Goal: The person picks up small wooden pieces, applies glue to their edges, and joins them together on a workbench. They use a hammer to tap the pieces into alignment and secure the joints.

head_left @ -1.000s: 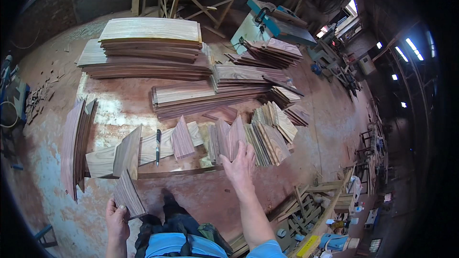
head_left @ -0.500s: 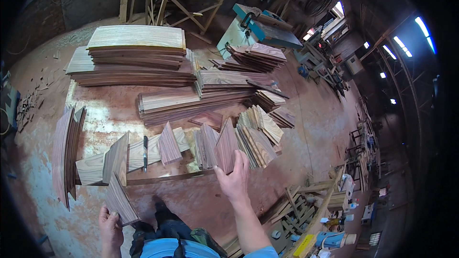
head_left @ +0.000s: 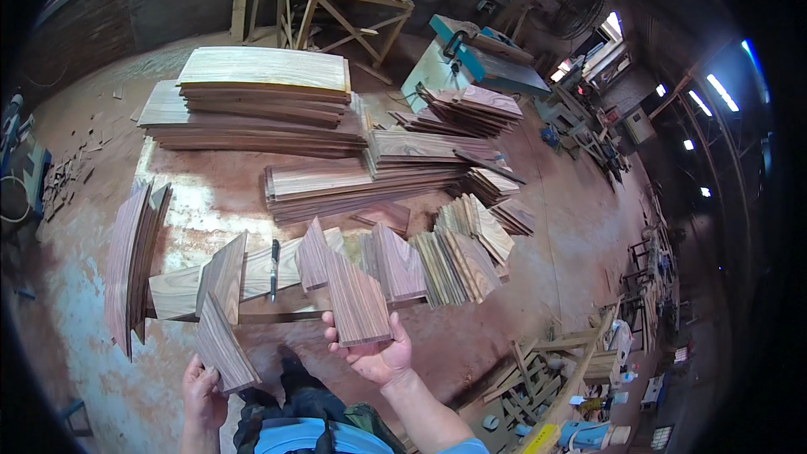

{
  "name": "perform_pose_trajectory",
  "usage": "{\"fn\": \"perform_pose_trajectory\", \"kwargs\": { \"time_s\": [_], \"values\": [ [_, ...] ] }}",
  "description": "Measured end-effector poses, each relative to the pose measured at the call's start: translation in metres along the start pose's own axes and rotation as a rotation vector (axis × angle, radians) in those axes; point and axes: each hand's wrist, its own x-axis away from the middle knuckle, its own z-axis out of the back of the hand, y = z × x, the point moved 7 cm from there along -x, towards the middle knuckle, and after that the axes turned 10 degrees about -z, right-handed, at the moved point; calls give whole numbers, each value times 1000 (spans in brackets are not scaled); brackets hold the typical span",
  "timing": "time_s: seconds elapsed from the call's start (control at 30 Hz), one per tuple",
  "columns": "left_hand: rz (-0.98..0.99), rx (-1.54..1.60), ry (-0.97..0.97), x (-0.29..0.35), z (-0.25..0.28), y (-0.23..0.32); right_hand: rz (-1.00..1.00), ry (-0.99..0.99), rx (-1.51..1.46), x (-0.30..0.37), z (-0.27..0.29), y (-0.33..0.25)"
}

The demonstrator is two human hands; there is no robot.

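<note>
— Veneer piece (head_left: 357, 303), reddish and pointed, sits in the right hand (head_left: 376, 356), fingers curled under its near edge, just above the fanned pieces (head_left: 424, 262) on the floor (head_left: 546, 244).

— And the left hand (head_left: 202, 391)?

— Closed on a second veneer piece (head_left: 223, 345), near left.

— Risks?

— Thin sheet could crack or slip from that one-edge hold. The left thumb is hidden; the dark marker (head_left: 274, 259) is possibly a pen.

Tall board stacks (head_left: 261, 97) behind leaning veneer pieces (head_left: 437, 256), marker (head_left: 275, 267) on plank (head_left: 252, 282) left
</note>
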Motion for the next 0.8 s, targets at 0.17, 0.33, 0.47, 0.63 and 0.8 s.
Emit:
{"fn": "perform_pose_trajectory", "kwargs": {
  "time_s": [0.17, 0.33, 0.47, 0.63, 0.8],
  "values": [
    [24, 48, 52, 5, 1, 2, -60, 64, -13, -5, 12, 20],
    [75, 130, 66, 7, 1, -8, -145, -30, -85, -8, 15, 41],
    [97, 156, 3, 9, 3, -15, -182, -90, 20, -9, 25, 50],
    [126, 132, -5, 8, -6, -16, -155, -61, 235, -7, 22, 53],
    [115, 105, 44, 9, 0, -20, -128, 97, 524, -7, 31, 58]
  ]
}}
